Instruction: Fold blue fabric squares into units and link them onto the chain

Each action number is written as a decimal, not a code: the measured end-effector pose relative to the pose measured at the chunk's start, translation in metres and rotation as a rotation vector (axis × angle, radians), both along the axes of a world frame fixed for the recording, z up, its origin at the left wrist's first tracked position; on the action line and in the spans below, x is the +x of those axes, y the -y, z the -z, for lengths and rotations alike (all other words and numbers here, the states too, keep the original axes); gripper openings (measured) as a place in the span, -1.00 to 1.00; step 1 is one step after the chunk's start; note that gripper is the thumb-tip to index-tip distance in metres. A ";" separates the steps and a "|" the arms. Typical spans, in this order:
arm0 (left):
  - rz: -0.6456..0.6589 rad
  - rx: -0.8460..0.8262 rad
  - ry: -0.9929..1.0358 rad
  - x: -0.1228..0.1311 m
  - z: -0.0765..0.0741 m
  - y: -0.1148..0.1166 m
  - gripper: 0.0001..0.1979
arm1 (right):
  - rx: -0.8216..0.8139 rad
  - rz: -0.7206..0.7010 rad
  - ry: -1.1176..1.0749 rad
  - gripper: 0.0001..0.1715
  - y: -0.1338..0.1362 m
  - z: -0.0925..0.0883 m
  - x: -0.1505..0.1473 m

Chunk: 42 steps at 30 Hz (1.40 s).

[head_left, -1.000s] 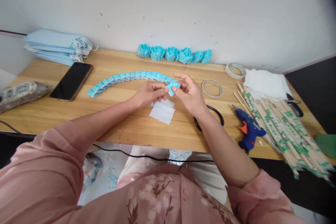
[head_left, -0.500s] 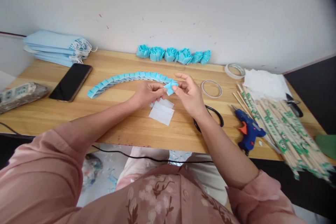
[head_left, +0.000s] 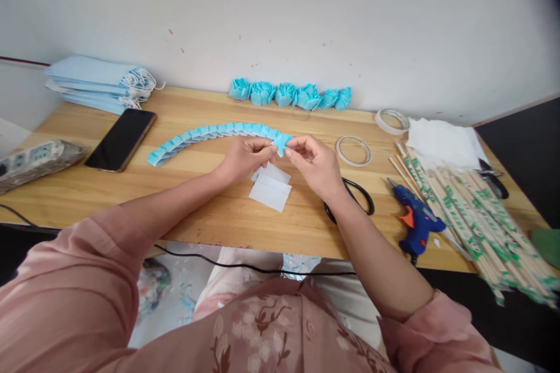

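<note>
My left hand (head_left: 245,158) and my right hand (head_left: 315,162) meet over the middle of the wooden table (head_left: 210,210). Both pinch a small folded light blue piece (head_left: 282,143) between thumb and fingertips. It sits right at the near end of a long curved row of folded blue pieces (head_left: 205,133) that lies on the table. Under my hands lie white paper strips (head_left: 271,187). A line of several finished blue paper flowers (head_left: 289,94) stands against the wall.
A black phone (head_left: 121,139), a stack of blue face masks (head_left: 94,83) and a power strip (head_left: 30,162) lie at the left. Two tape rolls (head_left: 354,150), black scissors (head_left: 354,197), a blue glue gun (head_left: 417,220), bundled wooden sticks (head_left: 472,224) and white sheets (head_left: 441,140) lie at the right.
Both hands have shifted slightly left and away with the blue piece, bringing it up against the end of the curved row. My right fingers have closed in on it.
</note>
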<state>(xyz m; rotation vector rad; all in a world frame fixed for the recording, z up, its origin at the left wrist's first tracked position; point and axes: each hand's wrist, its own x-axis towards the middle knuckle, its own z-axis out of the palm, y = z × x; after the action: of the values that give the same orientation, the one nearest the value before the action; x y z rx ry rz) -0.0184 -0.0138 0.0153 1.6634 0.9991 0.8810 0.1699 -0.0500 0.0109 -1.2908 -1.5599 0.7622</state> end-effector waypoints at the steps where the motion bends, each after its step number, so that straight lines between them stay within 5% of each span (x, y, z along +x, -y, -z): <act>1: 0.001 0.003 -0.003 0.000 0.000 0.000 -0.71 | -0.003 0.001 0.000 -0.87 0.000 0.000 0.000; 25: -0.018 -0.027 -0.048 0.000 -0.003 0.002 -0.72 | -0.011 0.039 0.006 -0.91 0.000 0.000 -0.004; 32: -0.003 0.015 -0.040 0.001 -0.004 0.002 -0.72 | -0.100 -0.078 -0.157 -0.40 -0.005 -0.002 -0.001; 42: 0.044 -0.046 -0.071 0.002 -0.003 0.006 -0.75 | -0.101 -0.107 -0.125 -0.43 -0.005 0.000 -0.001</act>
<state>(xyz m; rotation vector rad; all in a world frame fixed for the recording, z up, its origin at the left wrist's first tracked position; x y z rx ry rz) -0.0161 -0.0194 0.0185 1.6812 1.0192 0.7692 0.1689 -0.0446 0.0105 -1.2148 -1.5152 0.9824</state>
